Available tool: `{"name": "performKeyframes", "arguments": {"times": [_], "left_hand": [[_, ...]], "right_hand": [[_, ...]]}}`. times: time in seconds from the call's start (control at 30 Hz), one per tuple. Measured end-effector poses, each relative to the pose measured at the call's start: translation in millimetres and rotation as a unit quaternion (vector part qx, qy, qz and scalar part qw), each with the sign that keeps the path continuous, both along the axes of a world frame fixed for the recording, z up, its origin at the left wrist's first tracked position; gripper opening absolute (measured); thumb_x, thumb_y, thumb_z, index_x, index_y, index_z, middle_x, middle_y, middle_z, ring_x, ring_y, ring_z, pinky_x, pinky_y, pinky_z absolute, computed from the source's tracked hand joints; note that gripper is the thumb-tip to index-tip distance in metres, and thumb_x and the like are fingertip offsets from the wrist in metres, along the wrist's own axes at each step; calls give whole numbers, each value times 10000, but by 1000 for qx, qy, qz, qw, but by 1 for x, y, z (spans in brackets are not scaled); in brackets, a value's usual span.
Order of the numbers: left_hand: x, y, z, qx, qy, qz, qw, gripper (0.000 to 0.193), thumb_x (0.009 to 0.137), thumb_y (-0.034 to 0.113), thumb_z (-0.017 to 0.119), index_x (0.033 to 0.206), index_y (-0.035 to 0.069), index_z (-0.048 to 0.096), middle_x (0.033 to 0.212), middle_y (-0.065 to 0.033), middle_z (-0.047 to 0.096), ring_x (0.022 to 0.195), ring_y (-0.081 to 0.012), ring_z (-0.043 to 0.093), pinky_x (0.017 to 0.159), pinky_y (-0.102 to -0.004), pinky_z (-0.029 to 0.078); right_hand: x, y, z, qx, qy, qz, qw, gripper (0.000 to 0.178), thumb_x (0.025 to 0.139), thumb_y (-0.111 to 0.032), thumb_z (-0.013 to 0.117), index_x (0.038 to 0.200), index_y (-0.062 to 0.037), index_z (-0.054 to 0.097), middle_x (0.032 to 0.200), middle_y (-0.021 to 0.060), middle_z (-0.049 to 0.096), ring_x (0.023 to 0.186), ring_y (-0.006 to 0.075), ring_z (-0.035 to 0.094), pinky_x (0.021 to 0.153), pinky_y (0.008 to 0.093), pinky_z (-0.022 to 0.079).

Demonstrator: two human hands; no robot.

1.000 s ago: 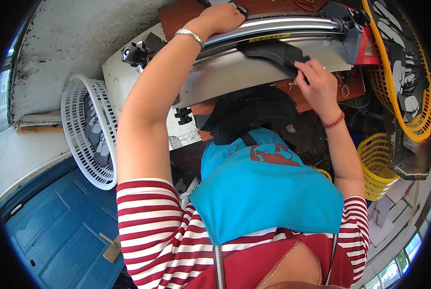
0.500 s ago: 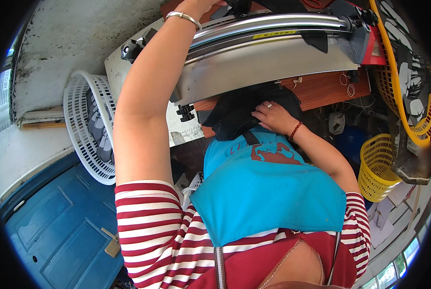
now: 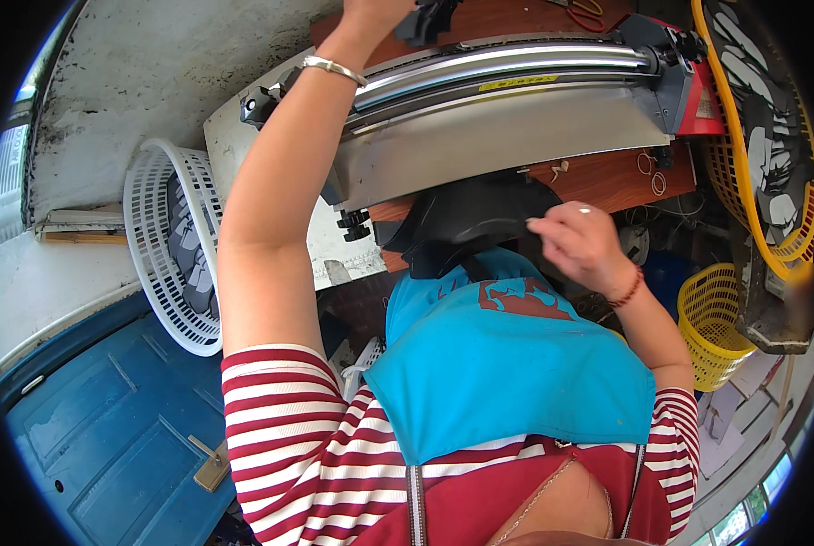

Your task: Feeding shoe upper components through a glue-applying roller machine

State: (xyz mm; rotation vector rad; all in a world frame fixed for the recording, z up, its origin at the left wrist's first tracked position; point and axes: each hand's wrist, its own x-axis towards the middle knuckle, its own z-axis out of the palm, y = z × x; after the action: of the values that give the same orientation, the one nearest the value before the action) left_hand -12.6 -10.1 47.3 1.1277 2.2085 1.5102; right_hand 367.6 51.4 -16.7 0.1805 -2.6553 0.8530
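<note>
My left hand (image 3: 378, 11) is at the top edge, beyond the machine's metal rollers, its fingertips partly cut off. It appears closed on a dark black piece (image 3: 428, 23), whose kind I cannot make out. My right hand (image 3: 587, 244) is in the air beside a pile of thin, flexible black pieces (image 3: 466, 218), fingers loosely bent and slightly blurred, with nothing visible in them. That pile lies at the machine's front edge, over my blue apron (image 3: 507, 382). The roller machine (image 3: 507, 77) has long shiny rollers and a sloping metal plate (image 3: 498, 136).
A white basket (image 3: 138, 246) with grey and black cut pieces stands left. At right are a yellow-orange basket (image 3: 744, 173) of similar pieces and a smaller yellow basket (image 3: 712, 364). Red-handled scissors (image 3: 587, 16) lie behind the machine. A blue door (image 3: 106, 419) is lower left.
My right hand has lifted off the black pieces and moved right, its fingers now bent. Black material behind and under the rollers has gone from there. My left hand has shifted slightly.
</note>
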Motion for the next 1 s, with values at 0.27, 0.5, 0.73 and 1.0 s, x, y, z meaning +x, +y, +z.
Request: {"name": "performKeyframes", "arguments": {"times": [0.27,0.5,0.73,1.0], "left_hand": [[13,22,-61,-317,169,-191,913,372,932,334,544,1057,70,775,1083,-177,731,952,-367,681,895,-442,532],[1,23,-60,-246,136,-152,948,149,814,88,733,922,-4,777,834,-204,727,795,-345,695,761,-393,542],[-15,28,-65,-157,131,-63,977,104,815,96,750,812,-7,732,729,-131,704,683,-220,677,643,-401,541],[-67,9,0,-67,-100,95,988,121,886,112,698,901,-3,729,716,-62,656,568,-172,627,456,-344,555]], "right_hand": [[-73,46,1,145,67,-159,974,308,737,9,755,1034,-64,720,877,72,634,776,251,649,647,366,529],[-35,-17,-82,6,-18,38,999,340,800,-143,776,1127,-87,702,998,76,667,886,275,661,761,381,553],[-21,-42,-145,124,-144,108,976,462,791,-236,801,1212,-99,667,1214,101,601,1144,298,586,916,409,519],[-16,-38,-157,76,-139,123,980,331,818,-209,773,1134,-132,710,1126,64,620,1065,269,606,903,413,534]]}}
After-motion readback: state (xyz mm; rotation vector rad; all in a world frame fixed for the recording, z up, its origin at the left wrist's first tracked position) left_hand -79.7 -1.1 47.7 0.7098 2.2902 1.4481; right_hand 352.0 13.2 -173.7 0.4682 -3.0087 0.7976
